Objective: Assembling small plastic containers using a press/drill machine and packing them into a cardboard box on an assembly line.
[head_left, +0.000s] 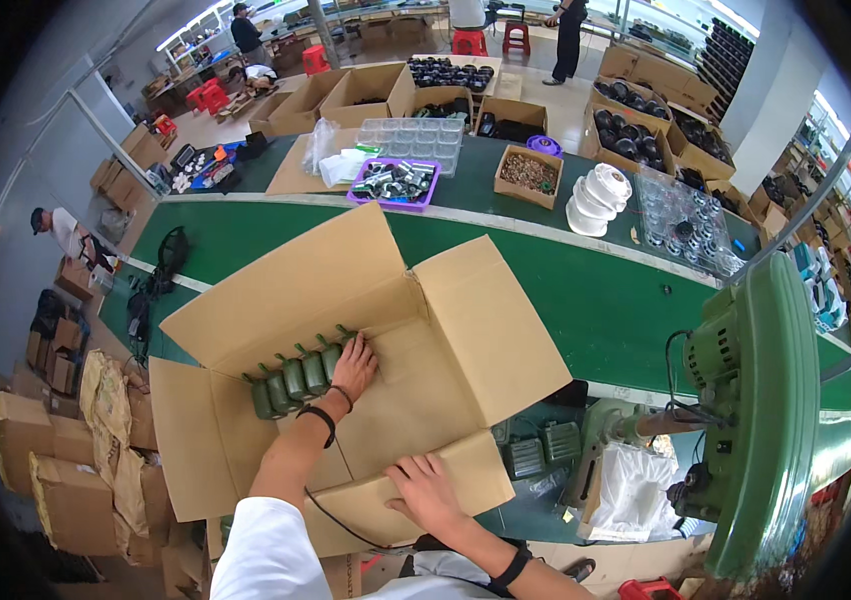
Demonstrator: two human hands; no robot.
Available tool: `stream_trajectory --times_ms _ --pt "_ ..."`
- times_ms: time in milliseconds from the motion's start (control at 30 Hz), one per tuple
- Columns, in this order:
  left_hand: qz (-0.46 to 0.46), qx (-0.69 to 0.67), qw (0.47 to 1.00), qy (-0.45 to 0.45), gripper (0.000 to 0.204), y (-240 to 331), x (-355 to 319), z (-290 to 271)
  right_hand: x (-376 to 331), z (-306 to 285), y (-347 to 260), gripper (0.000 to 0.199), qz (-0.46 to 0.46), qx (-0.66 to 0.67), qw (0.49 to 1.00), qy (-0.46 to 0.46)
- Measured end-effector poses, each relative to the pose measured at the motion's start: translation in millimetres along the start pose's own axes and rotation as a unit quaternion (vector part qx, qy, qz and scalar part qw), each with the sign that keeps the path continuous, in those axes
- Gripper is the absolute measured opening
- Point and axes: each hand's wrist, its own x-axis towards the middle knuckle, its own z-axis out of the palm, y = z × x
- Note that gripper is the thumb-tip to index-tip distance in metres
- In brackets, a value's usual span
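A large open cardboard box [401, 390] stands in front of me with its flaps spread outward. Along its left inside, several dark green casings [295, 379] stand in a row, each with a short thin stem on top. My left hand [356, 368] reaches into the box, its fingers closed over the rightmost casing [331, 357], which they partly hide. On the near flap [476, 477] lies my right hand [426, 492], fingers apart and holding nothing. A thin dark cord [346, 525] hangs across the near side of the box.
A green machine [761, 420] rises close on the right, with ribbed green parts [544, 450] beside it. Beyond the box runs a green conveyor belt [566, 290]. Past it are a purple tray [394, 184] of metal parts and white spools [601, 198]. Cartons [76, 500] pile up left.
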Motion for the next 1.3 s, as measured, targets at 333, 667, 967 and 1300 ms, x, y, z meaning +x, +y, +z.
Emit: stream_trajectory --times_ms 333,667,967,1300 --pt "-0.087 -0.082 0.988 -0.099 0.048 14 4 -23 -12 -7 -3 0.055 -0.029 0.017 0.999 0.013" --pt "0.041 -0.663 0.744 -0.067 0.018 105 -113 -422 -171 -59 27 0.023 0.063 0.324 0.937 0.114" --pt "-0.183 -0.623 0.760 -0.019 0.033 325 -221 -188 -354 -66 99 0.011 0.197 0.374 0.905 0.055" --pt "-0.287 -0.492 0.806 0.159 0.084 387 -60 -142 -416 -78 107 0.016 0.227 0.340 0.907 0.102"
